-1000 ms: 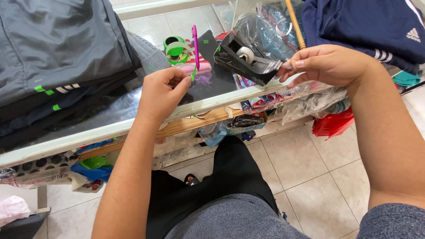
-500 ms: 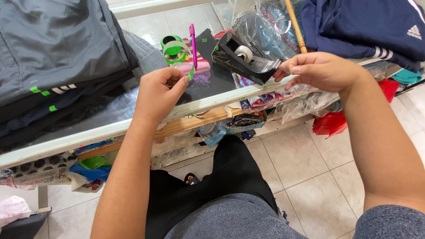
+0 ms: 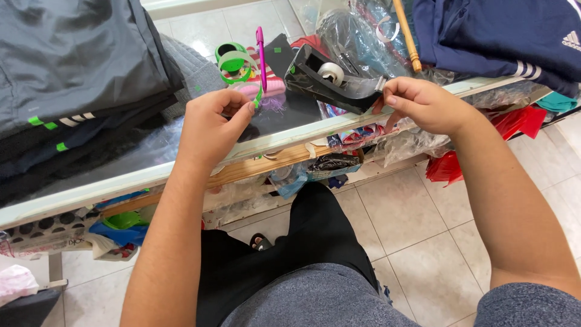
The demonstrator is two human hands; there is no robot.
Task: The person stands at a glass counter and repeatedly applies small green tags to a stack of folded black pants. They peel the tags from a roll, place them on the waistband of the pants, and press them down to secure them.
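Tape dispenser (image 3: 336, 79) sat on the glass surface (image 3: 151, 151). Our right hand (image 3: 423, 106) had drawn closer to its cutter end since earlier, grip pinching tape there; our left hand (image 3: 209, 124), left of it, pinched a green strip (image 3: 259, 97).

Two bare hands over glass counter (image 3: 151, 175): left hand (image 3: 209, 127), right hand (image 3: 423, 104). One black tape dispenser (image 3: 330, 82), one white roll (image 3: 331, 72) inside. One roll of green tape (image 3: 233, 60). One pink pen (image 3: 261, 54). One wooden stick (image 3: 405, 33). One stack of dark folded garments (image 3: 72, 85) at left, one navy garment (image 3: 502, 36) at right. Small green stickers on stack: at least three visible.
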